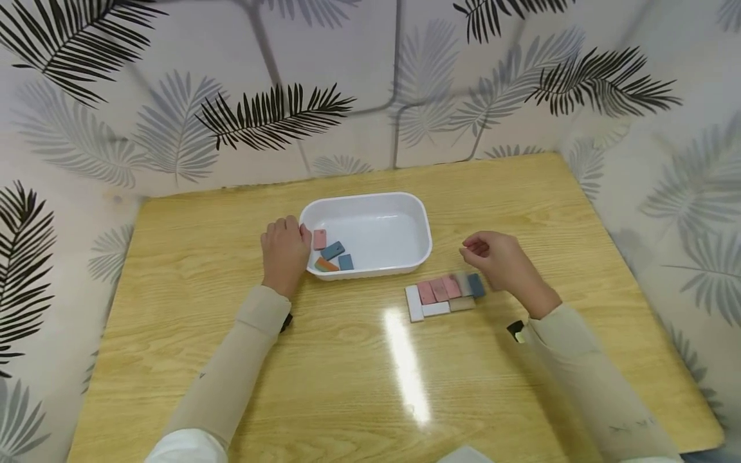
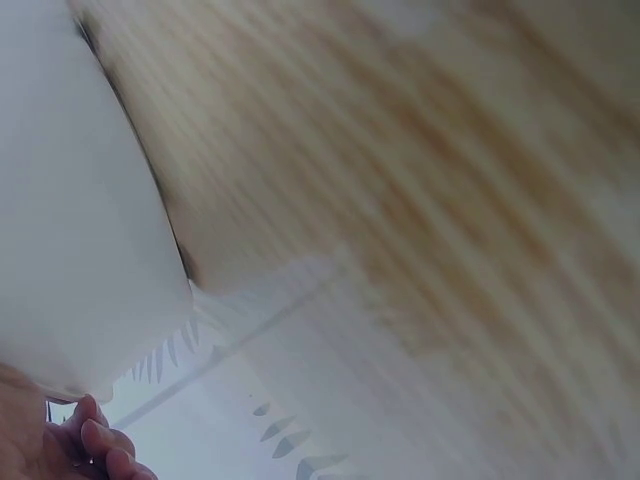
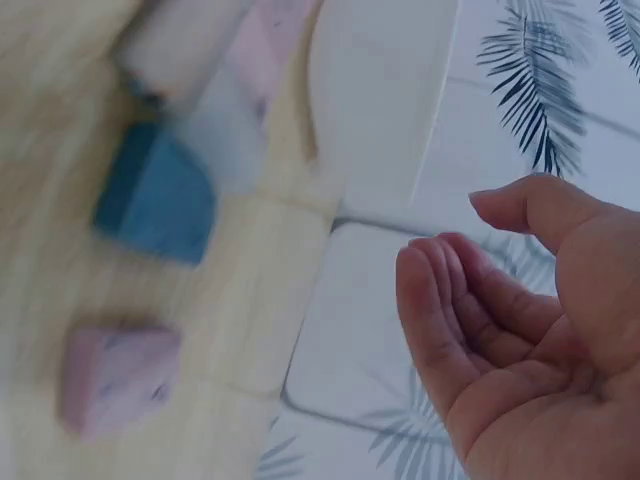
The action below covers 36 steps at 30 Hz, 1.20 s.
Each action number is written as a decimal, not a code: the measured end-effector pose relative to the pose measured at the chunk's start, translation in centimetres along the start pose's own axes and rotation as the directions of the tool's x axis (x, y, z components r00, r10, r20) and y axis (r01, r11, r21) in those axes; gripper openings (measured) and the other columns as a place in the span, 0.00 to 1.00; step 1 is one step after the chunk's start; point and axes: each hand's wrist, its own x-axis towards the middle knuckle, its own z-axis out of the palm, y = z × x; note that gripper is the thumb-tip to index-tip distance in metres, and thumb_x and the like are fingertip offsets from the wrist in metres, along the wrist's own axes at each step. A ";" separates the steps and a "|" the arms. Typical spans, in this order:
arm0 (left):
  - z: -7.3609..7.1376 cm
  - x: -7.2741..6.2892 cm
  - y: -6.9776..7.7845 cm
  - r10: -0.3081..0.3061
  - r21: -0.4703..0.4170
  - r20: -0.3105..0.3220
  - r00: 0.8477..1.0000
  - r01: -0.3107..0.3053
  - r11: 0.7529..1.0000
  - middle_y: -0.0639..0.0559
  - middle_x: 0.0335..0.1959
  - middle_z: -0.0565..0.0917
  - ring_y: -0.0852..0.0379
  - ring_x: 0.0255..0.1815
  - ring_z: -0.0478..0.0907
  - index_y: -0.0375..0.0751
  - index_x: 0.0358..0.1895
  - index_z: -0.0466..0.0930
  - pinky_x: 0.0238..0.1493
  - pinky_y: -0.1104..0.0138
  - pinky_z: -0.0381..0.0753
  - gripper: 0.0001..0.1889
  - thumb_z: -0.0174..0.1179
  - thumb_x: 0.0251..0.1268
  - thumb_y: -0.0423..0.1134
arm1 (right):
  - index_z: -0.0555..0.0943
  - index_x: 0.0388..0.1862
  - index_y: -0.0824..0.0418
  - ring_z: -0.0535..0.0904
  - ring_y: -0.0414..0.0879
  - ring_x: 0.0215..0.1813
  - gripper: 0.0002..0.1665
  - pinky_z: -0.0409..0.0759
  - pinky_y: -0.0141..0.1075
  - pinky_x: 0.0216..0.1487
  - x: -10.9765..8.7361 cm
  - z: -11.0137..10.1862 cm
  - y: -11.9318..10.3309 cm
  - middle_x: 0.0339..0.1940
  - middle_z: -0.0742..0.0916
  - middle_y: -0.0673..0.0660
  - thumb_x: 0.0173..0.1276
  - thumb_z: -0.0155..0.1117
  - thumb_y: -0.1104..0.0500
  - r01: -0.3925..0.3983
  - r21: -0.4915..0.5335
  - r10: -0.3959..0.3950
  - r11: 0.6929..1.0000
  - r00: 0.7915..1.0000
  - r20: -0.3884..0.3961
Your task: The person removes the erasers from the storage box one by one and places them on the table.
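At the left end of a white plastic tray (image 1: 382, 267), my left hand (image 1: 285, 252) grips the rim, thumb over the edge. In the left wrist view only some fingertips (image 2: 105, 445) show beside the tray's wall (image 2: 80, 200). My right hand (image 1: 499, 257) hovers right of the tray, fingers loosely bent, thumb apart, holding nothing. Below it lies a group of small blocks: white (image 1: 414, 303), pink (image 1: 426, 292), tan (image 1: 462, 303) and a blue block (image 1: 476, 285) at the right end. The right wrist view shows a separate pink block (image 3: 120, 380) near the blue block (image 3: 160, 195).
Inside the tray's left end lie a pink block (image 1: 320, 239), blue blocks (image 1: 332, 251) and an orange-and-green block (image 1: 327, 264). The wooden table (image 1: 336, 373) meets a leaf-patterned curtain (image 1: 359, 141) at the back. A white corner of something (image 1: 465, 455) shows at the front edge.
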 end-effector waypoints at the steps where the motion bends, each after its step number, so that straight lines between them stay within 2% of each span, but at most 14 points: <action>1: 0.0 0.1 0.0 0.004 0.000 0.000 1.000 -0.004 1.000 0.41 0.31 0.72 0.44 0.33 0.65 0.32 0.36 0.70 0.36 0.56 0.64 0.15 0.42 0.70 0.43 | 0.80 0.41 0.65 0.80 0.48 0.37 0.13 0.78 0.42 0.40 0.4 0.1 -0.6 0.34 0.85 0.57 0.65 0.61 0.56 0.030 0.008 -0.030 1.000 0.999 0.013; 6: 0.3 0.2 -0.1 0.001 0.013 0.000 1.000 -0.001 1.000 0.41 0.31 0.72 0.44 0.33 0.65 0.31 0.37 0.70 0.36 0.56 0.64 0.15 0.42 0.70 0.43 | 0.80 0.41 0.66 0.80 0.46 0.37 0.12 0.78 0.40 0.40 2.4 1.0 -3.4 0.34 0.84 0.55 0.62 0.62 0.59 0.155 0.033 -0.157 0.987 0.984 0.083; 13: 0.5 0.1 -0.2 0.007 0.036 -0.017 1.000 -0.006 0.999 0.41 0.30 0.73 0.44 0.32 0.67 0.31 0.36 0.71 0.35 0.56 0.66 0.15 0.44 0.69 0.43 | 0.80 0.43 0.68 0.79 0.46 0.39 0.13 0.77 0.38 0.43 4.8 2.4 -6.5 0.37 0.84 0.57 0.62 0.63 0.62 0.259 0.025 -0.260 0.965 0.952 0.163; 22: 0.2 0.3 -0.4 0.003 0.043 -0.007 1.000 -0.003 0.999 0.41 0.32 0.74 0.44 0.34 0.68 0.31 0.38 0.71 0.36 0.56 0.66 0.16 0.43 0.70 0.44 | 0.80 0.44 0.68 0.77 0.45 0.38 0.14 0.75 0.37 0.43 7.9 5.7 -9.2 0.36 0.83 0.56 0.61 0.65 0.62 0.330 -0.009 -0.317 0.944 0.913 0.257; 27: 0.1 0.3 -0.3 0.010 0.044 -0.009 1.000 -0.010 0.999 0.41 0.31 0.73 0.45 0.33 0.67 0.31 0.37 0.71 0.36 0.56 0.66 0.16 0.43 0.70 0.44 | 0.79 0.47 0.70 0.77 0.46 0.38 0.17 0.75 0.37 0.44 9.4 7.5 -10.5 0.37 0.83 0.60 0.61 0.64 0.62 0.368 -0.026 -0.341 0.930 0.886 0.315; 36: 0.2 0.2 -0.3 0.017 0.058 -0.034 0.999 -0.015 0.998 0.41 0.31 0.73 0.45 0.32 0.68 0.31 0.37 0.72 0.34 0.56 0.66 0.16 0.44 0.70 0.43 | 0.79 0.46 0.69 0.74 0.45 0.37 0.16 0.73 0.36 0.43 11.8 10.3 -11.5 0.36 0.82 0.58 0.61 0.64 0.61 0.389 -0.068 -0.336 0.919 0.861 0.383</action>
